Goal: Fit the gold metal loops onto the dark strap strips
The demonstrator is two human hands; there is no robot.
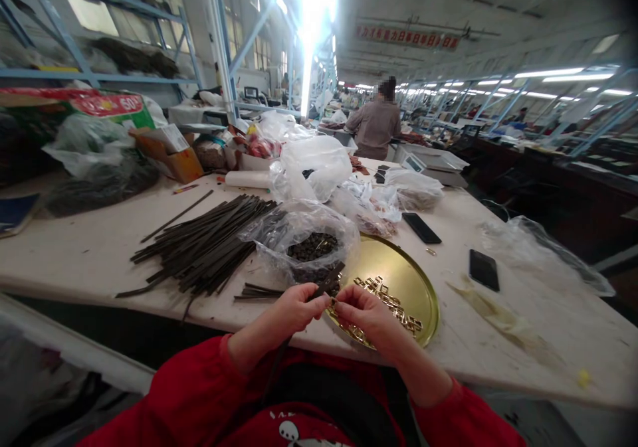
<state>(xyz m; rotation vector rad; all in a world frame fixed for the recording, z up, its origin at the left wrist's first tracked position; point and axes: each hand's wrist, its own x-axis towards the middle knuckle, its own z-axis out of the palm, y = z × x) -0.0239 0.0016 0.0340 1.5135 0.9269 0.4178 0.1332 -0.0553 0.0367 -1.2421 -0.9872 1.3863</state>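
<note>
My left hand (302, 309) is closed on a dark brown strap (329, 281), whose end sticks up past the fingers. Right beside it, my right hand (359, 309) pinches with thumb and forefinger near the strap; the small thing between those fingertips is too hidden to name. Under and beyond the right hand lies a round gold tray (399, 261) with many small gold buckles (389, 297) scattered on it. A clear plastic bag (272, 234) holding small dark pieces (314, 246) stands just past both hands. A few short straps (259, 291) lie left of my left hand.
A large pile of dark straps (204, 241) covers the table's left. Two black phones (421, 228) lie to the right, near crumpled plastic (543, 248). More bags, a cardboard box (169, 151) and a grey scale (423, 161) stand farther back. A person (376, 125) is beyond the table.
</note>
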